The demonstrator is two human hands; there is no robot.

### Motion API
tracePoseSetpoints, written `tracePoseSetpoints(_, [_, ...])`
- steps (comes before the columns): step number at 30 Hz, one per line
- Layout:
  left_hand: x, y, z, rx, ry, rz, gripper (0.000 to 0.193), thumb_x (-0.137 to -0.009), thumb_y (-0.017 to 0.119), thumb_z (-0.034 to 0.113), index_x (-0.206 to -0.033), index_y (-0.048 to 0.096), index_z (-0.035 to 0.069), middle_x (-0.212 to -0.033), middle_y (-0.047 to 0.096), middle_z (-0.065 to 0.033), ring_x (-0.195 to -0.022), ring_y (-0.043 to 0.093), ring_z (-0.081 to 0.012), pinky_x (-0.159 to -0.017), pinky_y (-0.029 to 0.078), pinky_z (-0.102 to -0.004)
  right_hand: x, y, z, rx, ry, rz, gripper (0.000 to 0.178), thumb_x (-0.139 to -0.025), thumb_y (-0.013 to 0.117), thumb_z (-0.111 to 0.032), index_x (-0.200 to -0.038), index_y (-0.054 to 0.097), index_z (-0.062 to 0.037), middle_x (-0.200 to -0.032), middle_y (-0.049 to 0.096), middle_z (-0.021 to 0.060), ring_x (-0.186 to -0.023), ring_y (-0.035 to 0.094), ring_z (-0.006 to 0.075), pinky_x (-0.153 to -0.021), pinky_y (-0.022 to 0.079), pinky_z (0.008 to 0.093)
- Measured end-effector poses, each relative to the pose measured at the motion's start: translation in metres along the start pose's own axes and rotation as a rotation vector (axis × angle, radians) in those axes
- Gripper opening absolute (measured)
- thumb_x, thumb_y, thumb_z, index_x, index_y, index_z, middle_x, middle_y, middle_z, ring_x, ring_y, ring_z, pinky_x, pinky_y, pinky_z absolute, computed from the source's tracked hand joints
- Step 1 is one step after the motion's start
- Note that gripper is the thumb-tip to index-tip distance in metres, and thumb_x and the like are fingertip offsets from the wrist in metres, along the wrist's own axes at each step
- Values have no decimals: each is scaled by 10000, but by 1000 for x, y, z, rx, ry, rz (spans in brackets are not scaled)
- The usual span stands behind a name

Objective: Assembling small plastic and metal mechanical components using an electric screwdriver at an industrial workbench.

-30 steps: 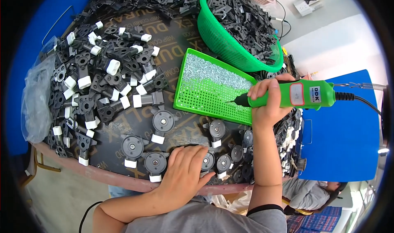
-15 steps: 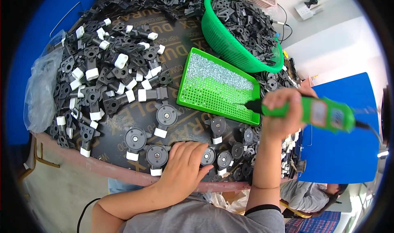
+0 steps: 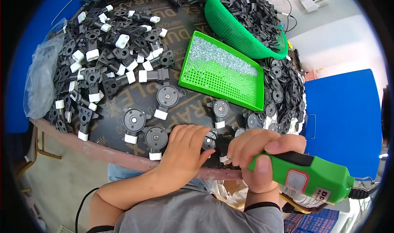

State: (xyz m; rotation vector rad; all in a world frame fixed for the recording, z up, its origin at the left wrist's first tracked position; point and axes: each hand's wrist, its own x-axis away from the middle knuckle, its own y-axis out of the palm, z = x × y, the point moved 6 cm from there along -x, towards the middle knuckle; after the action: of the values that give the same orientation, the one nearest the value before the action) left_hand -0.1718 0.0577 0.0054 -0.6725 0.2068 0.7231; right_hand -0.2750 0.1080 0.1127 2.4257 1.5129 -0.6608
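Note:
My right hand [image 3: 262, 155] is wrapped around a green electric screwdriver [image 3: 312, 175]. The tool's black nose points left, with its tip at a small round black plastic part [image 3: 209, 140] near the table's front edge. Cupped palm-down beside that part is my left hand [image 3: 184, 149], its thumb and forefinger closed about the disc; the fingertips' exact hold is partly hidden. Several similar disc-topped parts with white end caps lie around, among them one black part [image 3: 156, 137] left of my left hand and another [image 3: 167, 96] farther back.
A green perforated tray [image 3: 221, 96] of small silvery screws lies mid-table. Behind it stands a green basket [image 3: 225, 29] heaped with black pieces. Capped black parts [image 3: 94, 64] pile at left beside a clear plastic bag [image 3: 43, 75]. Loose black discs [image 3: 277, 95] crowd the right.
My right hand has brought the screwdriver down and toward me, from beside the screw tray to the part at my left hand. The left hand stays at that part; the view has shifted slightly.

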Motion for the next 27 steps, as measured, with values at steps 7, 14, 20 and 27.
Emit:
tracePoseSetpoints(7, [-3, 1, 3, 1, 3, -18, 591, -774, 778, 111, -1267, 494, -47, -1181, 573, -195, -1107, 542, -369, -998, 403, -489, -12, 3, -1, 11, -127, -278, 335, -936, 697, -217, -1035, 394, -115, -597, 536, 67, -467, 515, 206, -465, 482, 378])
tracePoseSetpoints(14, [-6, 2, 3, -21, 4, -16, 562, -787, 770, 133, -1247, 506, -54, -1166, 576, -195, -1078, 555, -363, -989, 409, -485, -13, 3, 8, -23, 43, -155, 368, -925, 716, -240, -1037, 390, -112, -610, 525, 80, -496, 506, 206, -495, 483, 374])
tracePoseSetpoints(20, [-1, 2, 1, -66, -28, -10, 550, -808, 757, 158, -1245, 505, -63, -1165, 570, -194, -1093, 546, -359, -997, 404, -488, -38, -22, 2, -47, -120, 43, 168, -992, 546, -192, -1083, 423, -124, -596, 467, 33, -487, 488, 157, -468, 474, 312])
tracePoseSetpoints(27, [-2, 3, 1, -38, -22, -12, 573, -795, 784, 161, -1256, 505, -34, -1185, 578, -195, -1080, 555, -368, -988, 402, -506, -91, -75, 67, -6, -183, 284, 240, -952, 533, 0, -1146, 399, -41, -640, 497, 73, -497, 484, 170, -489, 473, 349])
